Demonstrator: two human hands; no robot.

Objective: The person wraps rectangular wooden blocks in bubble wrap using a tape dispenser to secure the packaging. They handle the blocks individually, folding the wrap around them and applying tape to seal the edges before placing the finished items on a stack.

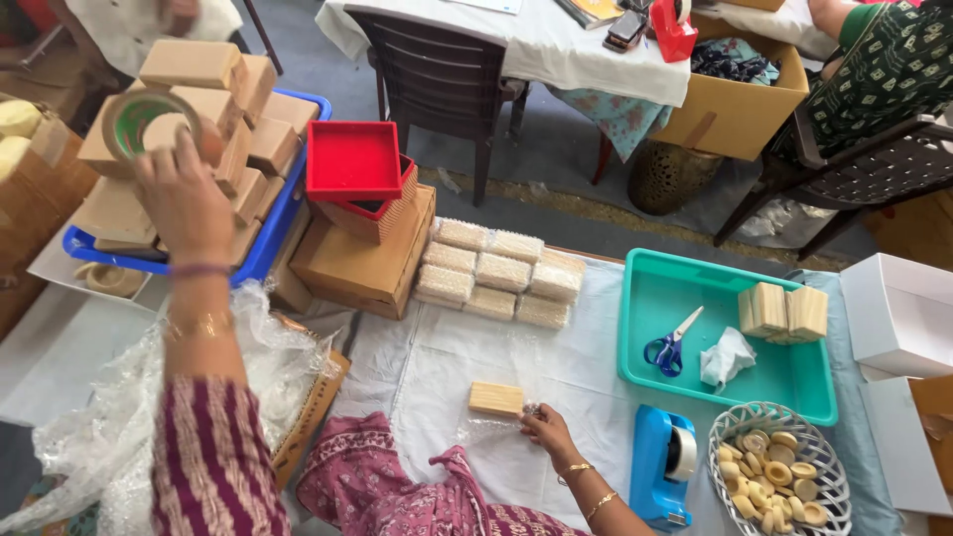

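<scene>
1. A single view is supplied, taken by a camera worn on the person's head
2. The camera looks steeply down and forward across a table point(556, 372) covered with a white cloth
3. The left hand point(184, 199) and right hand point(544, 427) sit close in the lower half of the frame
4. The upper edge reaches farther off, to a dark chair point(437, 74) and a second table point(536, 45)
5. No second view exists, so no part of the scene is shared
</scene>
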